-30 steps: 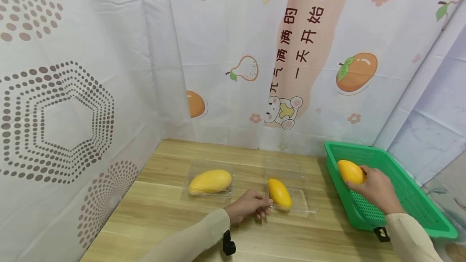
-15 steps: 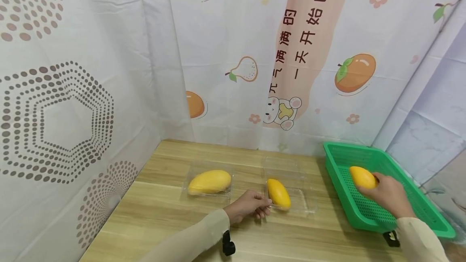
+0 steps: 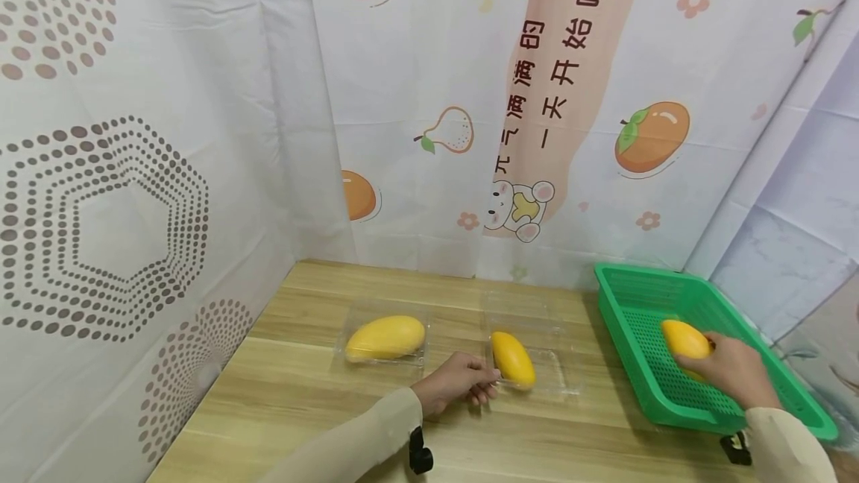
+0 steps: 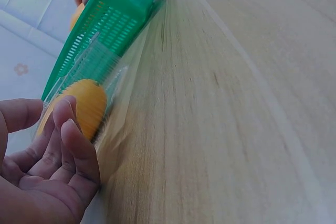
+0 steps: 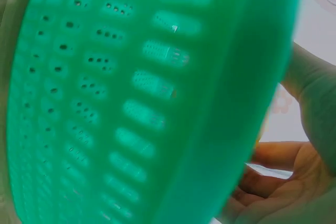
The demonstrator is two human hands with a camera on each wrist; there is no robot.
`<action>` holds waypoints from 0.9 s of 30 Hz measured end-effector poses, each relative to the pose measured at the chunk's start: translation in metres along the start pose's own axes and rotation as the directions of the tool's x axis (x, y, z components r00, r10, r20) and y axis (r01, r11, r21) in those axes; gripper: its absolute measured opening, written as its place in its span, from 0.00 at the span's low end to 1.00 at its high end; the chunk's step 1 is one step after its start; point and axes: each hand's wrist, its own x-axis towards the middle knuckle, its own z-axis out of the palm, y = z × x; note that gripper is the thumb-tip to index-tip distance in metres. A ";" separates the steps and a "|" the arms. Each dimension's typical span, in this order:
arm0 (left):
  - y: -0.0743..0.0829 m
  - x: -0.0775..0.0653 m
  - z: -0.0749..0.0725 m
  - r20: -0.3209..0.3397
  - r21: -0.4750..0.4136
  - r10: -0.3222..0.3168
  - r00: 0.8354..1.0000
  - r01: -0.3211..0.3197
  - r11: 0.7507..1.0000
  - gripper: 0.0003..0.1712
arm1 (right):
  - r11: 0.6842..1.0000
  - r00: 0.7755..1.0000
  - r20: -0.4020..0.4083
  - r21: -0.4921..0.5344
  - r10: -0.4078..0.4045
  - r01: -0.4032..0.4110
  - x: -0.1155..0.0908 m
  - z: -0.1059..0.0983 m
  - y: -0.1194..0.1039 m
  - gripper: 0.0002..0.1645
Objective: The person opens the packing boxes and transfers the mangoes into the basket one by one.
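Observation:
In the head view my right hand grips a yellow mango inside the green basket, above its perforated floor. The basket's wall hides that mango from the right wrist view, where only part of the hand shows. With thumb and fingertips my left hand pinches the near left edge of a clear plastic box, whose lid lies folded back. A second mango leans in the left side of that box. The left wrist view shows this mango just beyond the fingers.
Left of my left hand, another clear plastic box contains a mango. All stand on a wooden table. Printed curtains close off the back and left side; the basket takes up the table's right end.
My right hand has moved right and toward me with its mango, lower into the basket. The left hand keeps its place at the box edge.

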 end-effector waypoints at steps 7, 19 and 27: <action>0.001 -0.001 0.000 0.003 0.006 0.007 1.000 -0.007 1.000 0.19 | 1.000 1.000 0.004 -0.023 0.003 -0.003 -0.002 -0.001 0.013 0.49; 0.006 -0.002 0.000 -0.004 0.004 0.016 1.000 -0.016 1.000 0.17 | 0.998 0.996 0.065 -0.023 0.067 -0.065 -0.005 0.001 0.039 0.46; 0.005 -0.002 0.001 -0.006 0.014 0.018 1.000 -0.018 1.000 0.17 | 0.993 0.988 0.107 0.008 0.113 -0.115 -0.009 0.002 0.046 0.38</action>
